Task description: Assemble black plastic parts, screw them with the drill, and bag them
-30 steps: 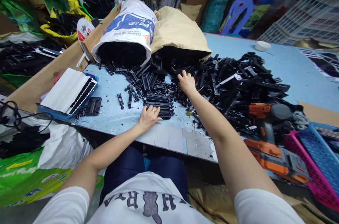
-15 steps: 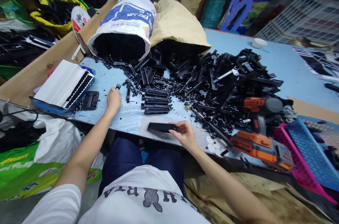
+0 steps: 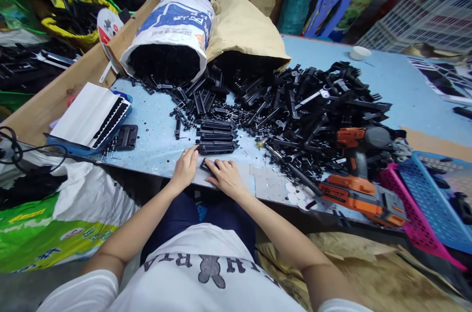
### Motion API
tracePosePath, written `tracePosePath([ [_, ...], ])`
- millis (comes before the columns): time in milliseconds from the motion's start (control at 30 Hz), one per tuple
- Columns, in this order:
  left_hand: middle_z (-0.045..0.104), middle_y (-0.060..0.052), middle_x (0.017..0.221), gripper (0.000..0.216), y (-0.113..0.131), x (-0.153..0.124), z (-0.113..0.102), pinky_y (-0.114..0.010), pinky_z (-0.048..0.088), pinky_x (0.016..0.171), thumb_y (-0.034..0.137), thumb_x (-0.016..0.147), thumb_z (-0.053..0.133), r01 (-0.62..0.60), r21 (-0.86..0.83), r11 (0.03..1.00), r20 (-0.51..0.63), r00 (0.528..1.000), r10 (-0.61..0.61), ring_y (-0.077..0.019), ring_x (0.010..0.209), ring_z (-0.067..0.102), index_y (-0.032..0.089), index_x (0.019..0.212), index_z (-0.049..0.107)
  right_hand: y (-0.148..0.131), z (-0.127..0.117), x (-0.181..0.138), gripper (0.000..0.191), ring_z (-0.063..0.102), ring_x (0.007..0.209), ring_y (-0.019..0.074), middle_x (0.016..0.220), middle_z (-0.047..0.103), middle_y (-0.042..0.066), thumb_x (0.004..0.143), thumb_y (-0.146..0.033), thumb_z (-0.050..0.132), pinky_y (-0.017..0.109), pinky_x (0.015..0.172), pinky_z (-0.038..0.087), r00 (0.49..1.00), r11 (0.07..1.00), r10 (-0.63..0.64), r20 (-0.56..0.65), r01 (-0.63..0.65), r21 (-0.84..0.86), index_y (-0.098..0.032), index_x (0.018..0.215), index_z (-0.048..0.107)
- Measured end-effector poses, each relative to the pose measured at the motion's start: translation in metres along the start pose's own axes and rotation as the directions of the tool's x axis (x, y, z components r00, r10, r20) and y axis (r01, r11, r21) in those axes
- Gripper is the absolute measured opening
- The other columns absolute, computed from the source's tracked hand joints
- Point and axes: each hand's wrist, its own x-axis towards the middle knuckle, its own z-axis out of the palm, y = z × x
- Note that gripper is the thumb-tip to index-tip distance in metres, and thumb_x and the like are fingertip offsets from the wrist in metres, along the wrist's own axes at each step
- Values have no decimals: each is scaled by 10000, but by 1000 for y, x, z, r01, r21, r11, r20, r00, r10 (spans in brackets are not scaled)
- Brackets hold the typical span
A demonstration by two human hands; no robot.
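At the front edge of the table, my right hand [image 3: 227, 178] bends over a short black plastic bar [image 3: 207, 166], its fingers pressed on it and covering most of it. My left hand [image 3: 185, 168] is just left of that bar, thumb and fingers pinched together. Whatever lies between those fingertips is too small or hidden to name. Right beyond both hands lies a row of similar black plastic bars [image 3: 217, 136], side by side and parallel. A single narrow black part [image 3: 177, 128] rests left of the row.
A heap of black parts and screws [image 3: 313, 105] spreads at the right. Before it lie an orange cordless drill [image 3: 363, 194] and a pink basket [image 3: 413, 223]. A white sack [image 3: 173, 21] and a brown sack [image 3: 247, 26] open toward me. White sheets [image 3: 86, 115] sit at left.
My left hand has come right and nearer from the small parts at the left. My right hand has moved left with the black bar, now held low on the table between both hands.
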Motion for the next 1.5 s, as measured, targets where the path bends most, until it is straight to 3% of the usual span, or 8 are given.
tracePosePath([
  [100, 592, -81, 956, 422, 5, -10, 6, -254, 485, 661, 376, 943, 341, 53, -217, 975, 91, 995, -33, -74, 555, 534, 123, 1224, 527, 2, -4, 2, 452, 567, 893, 224, 1052, 583, 118, 916, -445, 416, 405, 819, 443, 983, 899, 184, -19, -161, 406, -224, 1302, 495],
  [233, 576, -61, 945, 400, 18, -16, 16, -208, 443, 537, 361, 895, 464, 76, -315, 946, 103, 994, -45, -61, 541, 506, 164, 1235, 543, -2, -16, 10, 599, 586, 637, 147, 901, 610, 56, 887, -530, 397, 296, 560, 507, 876, 225, 435, 210, -331, 916, -233, 1404, 350],
  [333, 585, -57, 934, 350, 27, -15, 16, -195, 426, 533, 326, 878, 493, 50, -300, 953, 56, 998, -34, -68, 580, 507, 177, 1179, 590, -4, -25, 12, 639, 572, 578, 121, 814, 605, 24, 835, -522, 504, 253, 497, 495, 904, 51, 357, 235, -270, 961, -232, 1391, 382],
  [700, 597, -73, 922, 340, 36, -15, -1, -276, 477, 779, 280, 897, 473, -221, -91, 971, -1, 975, 222, -151, 855, 576, 181, 1205, 577, 21, -51, 3, 513, 560, 662, 80, 1127, 588, 73, 860, -340, 550, 229, 607, 524, 992, 585, 55, -110, 57, 809, -257, 1355, 443],
  [933, 563, -72, 912, 374, 54, -16, 18, -233, 486, 737, 194, 909, 451, -358, -89, 929, -376, 876, 302, -115, 828, 568, 175, 1278, 514, -8, -52, 4, 531, 570, 629, 83, 1235, 541, 95, 900, -356, 479, 237, 600, 527, 915, 593, 272, -299, 85, 801, -264, 1408, 356],
  [1067, 589, -67, 926, 372, 59, -7, 9, -229, 494, 748, 178, 890, 492, -474, -106, 874, -253, 863, 437, -110, 837, 576, 179, 1259, 531, -14, -58, 2, 546, 608, 850, 152, 1230, 558, 93, 881, -342, 521, 283, 778, 518, 900, 732, 178, -398, 149, 665, -236, 1398, 382],
  [1267, 610, -89, 991, 358, 70, -9, 13, -247, 495, 789, 142, 897, 456, -446, -119, 887, -488, 804, 339, -125, 901, 577, 167, 1243, 546, -37, -56, 4, 541, 551, 1096, 205, 1227, 559, 114, 922, -356, 437, 322, 911, 474, 804, 778, 269, -530, 143, 612, -193, 1425, 328],
  [1500, 620, -66, 935, 305, 60, 9, -13, -224, 498, 708, 190, 893, 483, -594, -174, 785, -280, 795, 539, -110, 829, 590, 166, 1177, 592, -45, -57, 6, 585, 579, 1012, 189, 1177, 580, 106, 903, -311, 487, 304, 857, 493, 763, 834, 190, -618, 206, 511, -218, 1443, 283],
])
